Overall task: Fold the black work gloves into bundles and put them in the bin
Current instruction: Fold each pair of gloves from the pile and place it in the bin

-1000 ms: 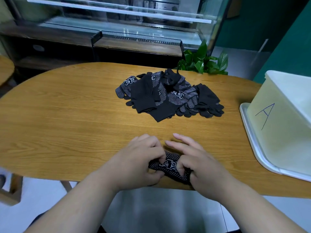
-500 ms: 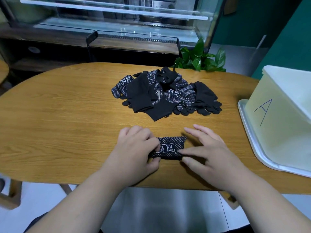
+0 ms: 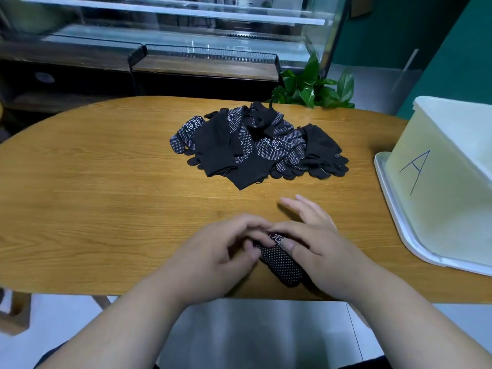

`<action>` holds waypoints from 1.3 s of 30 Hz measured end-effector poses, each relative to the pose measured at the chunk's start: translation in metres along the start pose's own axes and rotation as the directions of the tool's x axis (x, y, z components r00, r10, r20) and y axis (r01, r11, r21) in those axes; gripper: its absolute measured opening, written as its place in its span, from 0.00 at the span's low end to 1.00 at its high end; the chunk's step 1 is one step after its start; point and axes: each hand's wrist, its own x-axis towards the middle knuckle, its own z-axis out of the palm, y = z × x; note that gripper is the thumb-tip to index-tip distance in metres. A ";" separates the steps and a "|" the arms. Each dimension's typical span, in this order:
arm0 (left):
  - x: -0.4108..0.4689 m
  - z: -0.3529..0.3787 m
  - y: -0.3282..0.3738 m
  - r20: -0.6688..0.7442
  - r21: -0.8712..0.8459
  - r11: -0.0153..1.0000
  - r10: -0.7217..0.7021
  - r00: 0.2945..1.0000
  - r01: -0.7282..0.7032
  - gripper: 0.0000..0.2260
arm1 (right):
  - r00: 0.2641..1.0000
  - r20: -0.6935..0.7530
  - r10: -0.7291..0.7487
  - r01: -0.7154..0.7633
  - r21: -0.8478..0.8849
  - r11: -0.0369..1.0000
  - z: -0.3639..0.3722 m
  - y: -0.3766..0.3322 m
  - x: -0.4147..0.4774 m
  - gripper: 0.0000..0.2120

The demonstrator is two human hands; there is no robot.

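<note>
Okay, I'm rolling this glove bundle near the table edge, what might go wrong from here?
1. The bundle lies close to the near edge of the table, so it may slip off.
2. Its dotted end looks loosely rolled. If released now, it may spring open.
3. The bin stands off to the right, so a loose bundle might unroll on the way.

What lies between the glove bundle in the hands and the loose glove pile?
Head view: only bare table separates the bundle from the pile; the right hand stretches fingers over part of it.
</note>
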 end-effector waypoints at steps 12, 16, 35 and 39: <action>0.008 -0.002 -0.013 -0.096 0.389 0.890 -0.220 0.971 0.240 0.25 | 0.991 -0.109 -0.083 0.092 0.078 0.993 -0.011 0.007 0.002 0.14; 0.007 -0.004 -0.010 -0.079 0.377 0.883 -0.270 0.959 0.280 0.18 | 0.994 -0.099 0.051 -0.047 0.045 0.998 -0.026 0.009 -0.007 0.11; 0.005 -0.006 0.012 -0.005 0.134 0.939 -0.318 0.948 0.315 0.08 | 0.974 0.132 0.183 -0.205 0.177 0.963 -0.034 -0.006 -0.006 0.04; 0.009 -0.006 0.014 -0.049 -0.085 0.917 -0.395 0.917 0.390 0.08 | 0.985 0.099 0.143 -0.173 0.452 0.875 -0.039 -0.008 -0.011 0.07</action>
